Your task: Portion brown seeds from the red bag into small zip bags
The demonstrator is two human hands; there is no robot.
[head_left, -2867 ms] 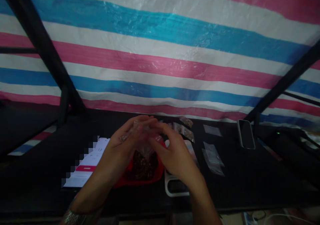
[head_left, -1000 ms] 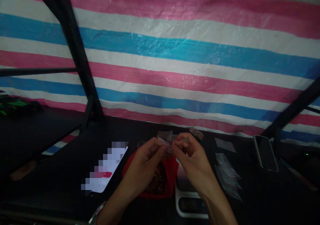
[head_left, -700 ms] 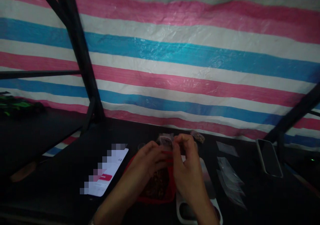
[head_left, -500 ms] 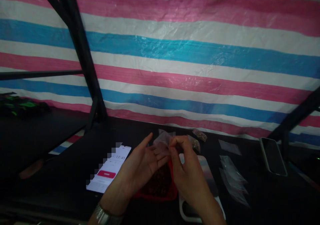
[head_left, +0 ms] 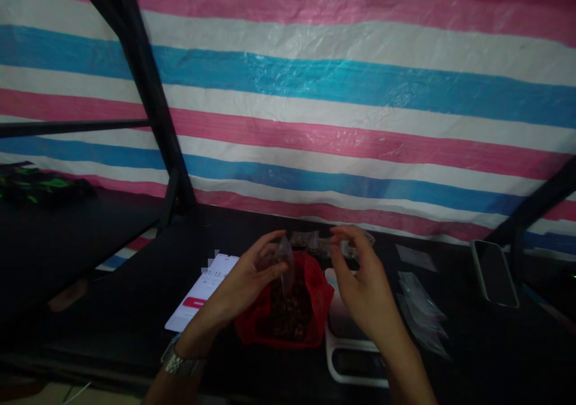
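Small clear plastic bag (head_left: 285, 260): pinched at its upper edge by the left hand, hanging down just above the red bag; its contents cannot be made out.
Left hand (head_left: 245, 282): thumb and fingers pressed together on the small clear plastic bag; a metal watch (head_left: 180, 362) sits on the wrist.
Right hand (head_left: 364, 279): loosely curled and spread, holding nothing, raised just right of the red bag and apart from the clear bag.
Red bag (head_left: 288, 306): mouth open on the black table (head_left: 495, 351), filled with dark brown pieces, below and between the two hands.
Scale (head_left: 353, 348): white, flat, just right of the red bag, partly behind the right forearm; its display is too dark to read.
Filled sachets (head_left: 315, 243): a short row by the tarp, behind the hands.
Empty clear bags (head_left: 420, 312): loose pile right of the scale.
Phone, left (head_left: 200, 294): screen lit white with a red button; the writing is blurred.
Phone, right (head_left: 495, 273): dark screen, leaning near a black frame post.
Tarp (head_left: 315, 93): pink, white and blue stripes, no lettering visible.
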